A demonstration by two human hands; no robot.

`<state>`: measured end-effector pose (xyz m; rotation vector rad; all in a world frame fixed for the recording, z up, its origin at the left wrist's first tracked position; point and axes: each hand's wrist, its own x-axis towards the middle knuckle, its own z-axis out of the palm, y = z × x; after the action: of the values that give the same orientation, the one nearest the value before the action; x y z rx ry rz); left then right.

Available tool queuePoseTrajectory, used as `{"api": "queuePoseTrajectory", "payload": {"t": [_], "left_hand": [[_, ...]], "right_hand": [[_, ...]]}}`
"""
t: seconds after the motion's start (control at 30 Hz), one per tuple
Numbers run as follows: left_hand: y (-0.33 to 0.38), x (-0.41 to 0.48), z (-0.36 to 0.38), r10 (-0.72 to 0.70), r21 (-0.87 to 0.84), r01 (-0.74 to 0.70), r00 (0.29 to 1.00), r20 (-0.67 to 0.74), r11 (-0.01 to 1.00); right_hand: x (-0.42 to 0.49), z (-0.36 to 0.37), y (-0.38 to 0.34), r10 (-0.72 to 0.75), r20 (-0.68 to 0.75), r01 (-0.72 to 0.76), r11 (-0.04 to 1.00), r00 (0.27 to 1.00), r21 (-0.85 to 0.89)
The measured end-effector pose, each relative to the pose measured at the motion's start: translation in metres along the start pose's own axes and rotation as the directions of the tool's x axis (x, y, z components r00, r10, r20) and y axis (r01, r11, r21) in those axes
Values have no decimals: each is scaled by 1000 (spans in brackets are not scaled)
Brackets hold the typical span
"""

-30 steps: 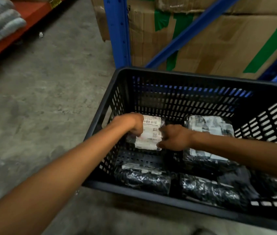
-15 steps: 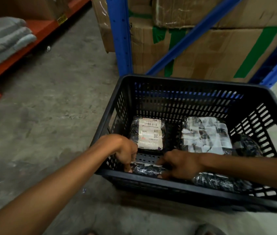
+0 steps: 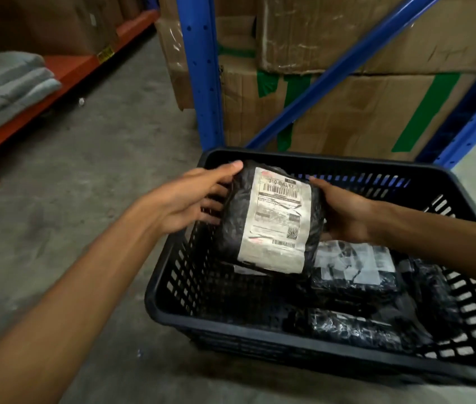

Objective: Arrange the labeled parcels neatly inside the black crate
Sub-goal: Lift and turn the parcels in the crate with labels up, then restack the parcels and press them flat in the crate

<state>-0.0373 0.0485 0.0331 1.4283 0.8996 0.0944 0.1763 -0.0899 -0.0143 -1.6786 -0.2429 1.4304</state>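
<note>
A black plastic-wrapped parcel (image 3: 271,217) with a white shipping label faces me, held up above the left half of the black crate (image 3: 172,313). My left hand (image 3: 193,196) grips its left edge and my right hand (image 3: 344,211) grips its right edge. Down in the crate lie another labeled parcel (image 3: 353,266) at the right and a black wrapped parcel (image 3: 353,330) near the front wall. The lifted parcel hides the crate's back left floor.
The crate stands on a grey concrete floor (image 3: 85,176). Behind it rise blue rack posts (image 3: 201,71) with taped cardboard boxes (image 3: 347,106). An orange shelf (image 3: 64,71) with folded grey cloth (image 3: 6,83) runs along the left.
Both hands went from the back left parcel to the front left of the crate, took hold of a parcel there and raised it, label up, above the crate.
</note>
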Motion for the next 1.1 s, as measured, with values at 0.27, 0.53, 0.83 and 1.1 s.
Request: {"api": "queuePoseTrajectory", "payload": {"t": [0.27, 0.53, 0.83, 1.1], "left_hand": [[-69, 52, 36, -195, 139, 218, 968, -161, 966], [-69, 80, 39, -182, 348, 285, 936, -300, 893], [-80, 109, 51, 64, 774, 273, 925, -374, 571], [-61, 107, 72, 162, 860, 235, 927, -339, 452]], "right_hand": [[19, 12, 41, -21, -72, 7, 980, 997, -201], [57, 38, 56, -142, -111, 108, 957, 984, -270], [115, 44, 53, -225, -222, 56, 810, 949, -583], [89, 9, 25, -304, 7, 150, 449, 953, -881]]}}
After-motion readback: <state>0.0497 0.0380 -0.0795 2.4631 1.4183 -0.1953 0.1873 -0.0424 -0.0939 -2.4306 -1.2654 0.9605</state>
